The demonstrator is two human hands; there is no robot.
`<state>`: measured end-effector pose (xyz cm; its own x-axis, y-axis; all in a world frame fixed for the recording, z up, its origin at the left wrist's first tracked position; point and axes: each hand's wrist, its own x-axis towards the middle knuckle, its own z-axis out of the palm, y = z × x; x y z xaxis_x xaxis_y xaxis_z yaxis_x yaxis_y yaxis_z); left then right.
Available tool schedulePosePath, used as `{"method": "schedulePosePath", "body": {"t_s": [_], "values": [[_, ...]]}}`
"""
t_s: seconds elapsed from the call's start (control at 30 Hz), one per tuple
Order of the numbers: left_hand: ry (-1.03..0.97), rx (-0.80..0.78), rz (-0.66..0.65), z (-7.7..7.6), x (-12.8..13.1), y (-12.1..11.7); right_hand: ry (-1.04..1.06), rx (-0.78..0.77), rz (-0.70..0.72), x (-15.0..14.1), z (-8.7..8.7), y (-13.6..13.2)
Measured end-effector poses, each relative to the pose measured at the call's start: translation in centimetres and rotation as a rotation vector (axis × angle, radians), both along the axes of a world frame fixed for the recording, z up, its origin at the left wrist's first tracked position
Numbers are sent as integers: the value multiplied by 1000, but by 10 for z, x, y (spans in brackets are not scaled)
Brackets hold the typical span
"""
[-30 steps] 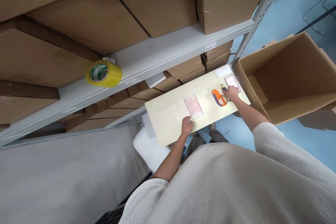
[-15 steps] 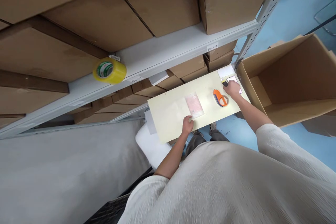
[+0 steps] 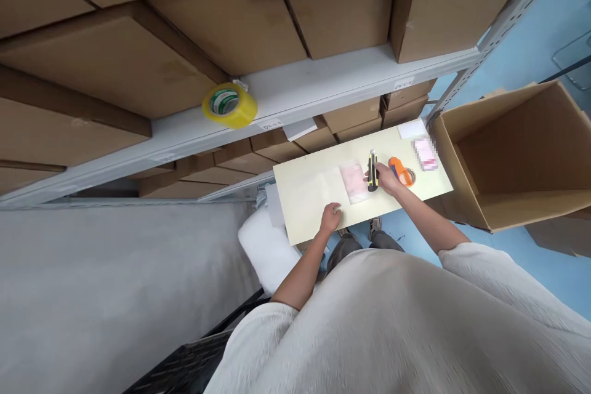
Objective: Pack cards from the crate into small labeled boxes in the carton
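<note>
My right hand [image 3: 386, 178] is closed on a black and yellow box cutter [image 3: 372, 173], held above the right edge of a flat pinkish packet [image 3: 353, 181]. The packet appears wrapped in clear plastic and lies on a pale board-like tabletop [image 3: 307, 197]. My left hand [image 3: 330, 218] rests at the near edge of the tabletop, left of the packet and apart from it. Its fingers are loosely curved with nothing visible between them. An orange tape dispenser [image 3: 401, 171] lies just right of my right hand.
A pixelated phone-like item [image 3: 425, 154] and a white sheet [image 3: 412, 128] lie at the tabletop's right end. An open carton [image 3: 462, 178] stands beyond. Yellow tape [image 3: 242, 111] sits on the shelf [image 3: 323, 77] of cardboard boxes [image 3: 258, 18]. A white bundle [image 3: 268, 252] is at left.
My right hand has moved left from beside the phone-like item, past the tape dispenser to the packet, carrying the box cutter. My left hand now sits clear of the packet's corner. The view has shifted.
</note>
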<state>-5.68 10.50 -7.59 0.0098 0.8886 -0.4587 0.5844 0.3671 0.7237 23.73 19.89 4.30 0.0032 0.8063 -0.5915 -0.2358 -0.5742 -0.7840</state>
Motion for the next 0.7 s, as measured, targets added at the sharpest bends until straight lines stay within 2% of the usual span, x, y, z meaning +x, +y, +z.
{"method": "schedulePosePath", "body": {"t_s": [0.13,0.37,0.5,0.7], "values": [[-6,-11,1,-4,-26,-5,54,-90,20,-46,-12,-25],[2,66,-50,-10,-64,7,58,-80,67,-96,-19,-51],[13,119,-131,-10,-70,23,63,-80,71,-115,-19,-59],[-13,155,-233,-11,-68,40,-159,-102,22,-130,-21,-61]]}}
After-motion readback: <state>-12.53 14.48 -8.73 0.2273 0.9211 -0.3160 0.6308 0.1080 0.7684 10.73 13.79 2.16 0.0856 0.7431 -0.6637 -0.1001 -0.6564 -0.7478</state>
